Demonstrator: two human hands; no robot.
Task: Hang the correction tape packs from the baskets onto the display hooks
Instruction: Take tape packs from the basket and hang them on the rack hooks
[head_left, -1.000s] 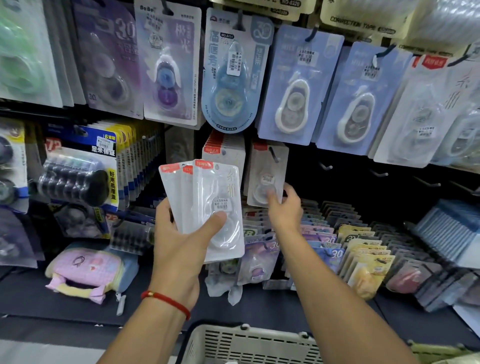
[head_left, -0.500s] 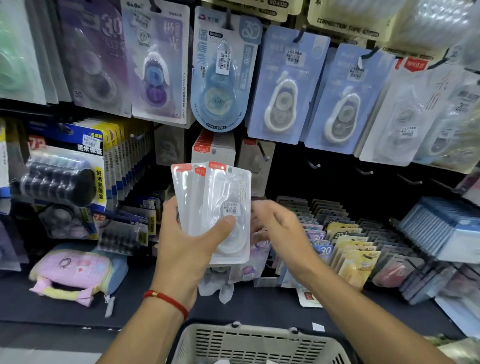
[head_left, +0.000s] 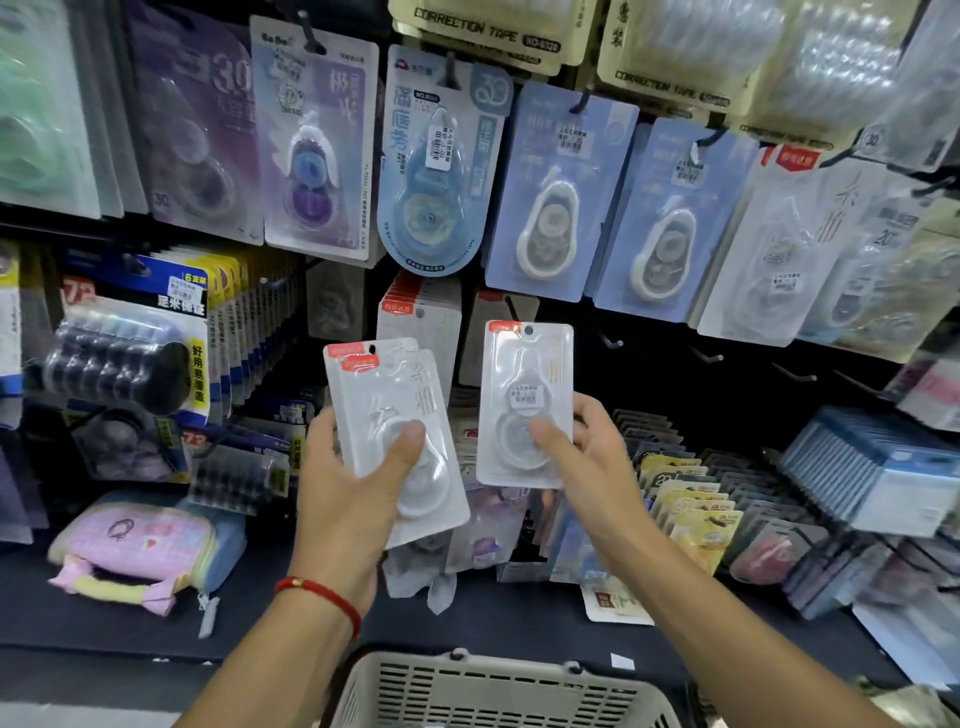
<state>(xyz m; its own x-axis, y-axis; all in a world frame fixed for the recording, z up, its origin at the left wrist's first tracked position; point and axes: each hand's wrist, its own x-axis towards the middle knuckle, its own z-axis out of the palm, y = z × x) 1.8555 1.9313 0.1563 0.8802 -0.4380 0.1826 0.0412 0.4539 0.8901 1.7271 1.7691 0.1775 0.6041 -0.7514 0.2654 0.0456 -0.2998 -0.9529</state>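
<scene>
- I see my left hand (head_left: 358, 499) gripping a small stack of white correction tape packs (head_left: 395, 431), thumb pressed over the front blister, fingers curled behind; at least two red-tabbed tops show.
- My right hand (head_left: 587, 457) holds a single white correction tape pack (head_left: 524, 405) upright, thumb on its front, fingers wrapped round its right edge, just right of the stack and not touching it.
- Both are above the grey basket (head_left: 493, 686), whose rim sits at the bottom edge.
- Bare display hooks (head_left: 610, 341) stick out of the dark panel, up and right of the single pack.
- A red bracelet (head_left: 322, 597) circles my left wrist.
</scene>
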